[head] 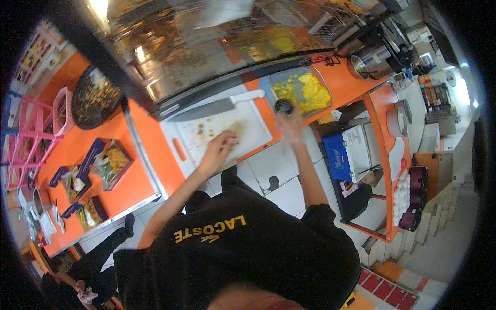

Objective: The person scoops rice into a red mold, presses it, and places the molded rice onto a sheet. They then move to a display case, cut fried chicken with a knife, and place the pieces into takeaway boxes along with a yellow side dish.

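My left hand (217, 149) is over the near edge of a white cutting board (252, 120), its fingers curled; whether something small is between them is unclear. Brown crumbs and a stain mark the board. A large knife with a white handle (248, 96) lies along the board's far side. My right hand (290, 128), blurred and seemingly in a clear plastic glove, holds a dark round object (283, 106) at the near left corner of a tray of yellow food (310, 91). Blue-grey tray bottom shows between the yellow portions.
Behind the board stands a glass display case (217, 50). A black pan of food (95, 97), a pink plastic rack (29, 139) and open food boxes (114, 164) are at left. A metal pot (372, 60) stands at right, above a blue cooler (339, 157). Another person's gloved hand (86, 294) shows lower left.
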`<state>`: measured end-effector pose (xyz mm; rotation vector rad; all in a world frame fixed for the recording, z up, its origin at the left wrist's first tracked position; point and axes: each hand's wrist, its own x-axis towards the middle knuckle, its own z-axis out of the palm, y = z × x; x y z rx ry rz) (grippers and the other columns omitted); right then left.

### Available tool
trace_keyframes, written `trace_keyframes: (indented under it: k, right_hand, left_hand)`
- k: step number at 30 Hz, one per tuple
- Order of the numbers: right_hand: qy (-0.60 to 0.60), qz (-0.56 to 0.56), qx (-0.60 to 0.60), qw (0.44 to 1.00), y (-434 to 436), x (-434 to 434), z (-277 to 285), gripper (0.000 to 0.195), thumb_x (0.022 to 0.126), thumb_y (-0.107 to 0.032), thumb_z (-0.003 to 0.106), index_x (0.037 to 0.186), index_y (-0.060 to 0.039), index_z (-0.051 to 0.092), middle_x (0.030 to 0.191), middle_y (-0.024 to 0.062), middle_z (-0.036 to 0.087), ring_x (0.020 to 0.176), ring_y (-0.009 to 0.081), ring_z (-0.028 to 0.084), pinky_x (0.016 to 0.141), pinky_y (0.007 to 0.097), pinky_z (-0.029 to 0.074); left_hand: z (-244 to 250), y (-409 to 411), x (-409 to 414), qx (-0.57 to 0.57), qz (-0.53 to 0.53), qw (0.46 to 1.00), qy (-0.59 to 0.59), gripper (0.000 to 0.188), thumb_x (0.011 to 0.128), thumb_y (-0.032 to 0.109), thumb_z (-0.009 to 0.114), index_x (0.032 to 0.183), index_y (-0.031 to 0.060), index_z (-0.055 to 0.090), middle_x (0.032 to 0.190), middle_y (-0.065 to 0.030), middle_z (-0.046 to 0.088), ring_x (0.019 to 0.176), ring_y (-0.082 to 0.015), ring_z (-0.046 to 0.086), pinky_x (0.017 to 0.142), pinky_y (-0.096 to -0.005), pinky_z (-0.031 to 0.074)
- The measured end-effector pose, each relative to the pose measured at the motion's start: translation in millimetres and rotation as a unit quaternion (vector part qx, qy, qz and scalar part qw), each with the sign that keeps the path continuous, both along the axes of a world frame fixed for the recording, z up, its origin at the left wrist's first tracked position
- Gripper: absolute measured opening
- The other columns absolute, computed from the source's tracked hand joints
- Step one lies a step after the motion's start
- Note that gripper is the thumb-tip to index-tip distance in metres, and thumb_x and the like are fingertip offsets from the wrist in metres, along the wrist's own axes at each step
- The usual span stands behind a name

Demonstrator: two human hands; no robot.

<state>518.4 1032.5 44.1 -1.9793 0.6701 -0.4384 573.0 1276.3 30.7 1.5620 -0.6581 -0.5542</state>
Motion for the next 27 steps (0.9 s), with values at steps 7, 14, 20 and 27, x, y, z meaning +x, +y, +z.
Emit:
trace_keyframes:
  k: [7,14,20,27]
  right_hand:
    - [0.374,-0.05,-0.575,0.726,-160,-10,28,0.038,0.085,-0.01,0.049,0.121,0.0021,0.048,0.117,0.0185,0.048,0.101,0.0322,0.05,0.09,0.0321,0.042]
    - [0.519,0.1,-0.575,0.624,-164,23,-37,0.032,0.085,-0.011,0.046,0.114,-0.0003,0.057,0.122,0.0173,0.048,0.108,0.0315,0.046,0.091,0.03,0.038]
    - [0.348,0.078,-0.379,0.854,-158,-15,-55,0.03,0.085,-0.015,0.049,0.107,0.0006,0.061,0.124,0.0211,0.049,0.114,0.0376,0.049,0.087,0.0422,0.045]
    - [0.426,0.212,-0.218,0.852,-97,-5,27,0.039,0.082,-0.032,0.055,0.107,-0.0022,0.062,0.112,0.0247,0.059,0.101,0.0368,0.06,0.083,0.0435,0.048]
  left_hand:
    - [-22,-197,-3,0.167,-0.105,0.97,0.142,0.029,0.093,0.028,0.052,0.1,0.0002,0.045,0.088,-0.0143,0.062,0.072,-0.0183,0.065,0.063,-0.0315,0.056]
    - [-55,-228,11,0.14,-0.075,0.961,0.228,0.025,0.094,0.02,0.048,0.105,-0.0025,0.042,0.08,-0.0153,0.063,0.068,-0.0212,0.068,0.057,-0.0311,0.058]
    - [-78,-225,14,0.104,-0.087,0.949,0.283,0.024,0.095,0.018,0.045,0.107,-0.002,0.042,0.085,-0.0176,0.063,0.068,-0.0232,0.068,0.058,-0.0335,0.059]
    - [-88,-222,4,0.122,-0.125,0.981,0.083,0.023,0.096,0.019,0.043,0.104,-0.0015,0.042,0.084,-0.0188,0.063,0.07,-0.0249,0.068,0.06,-0.0349,0.06]
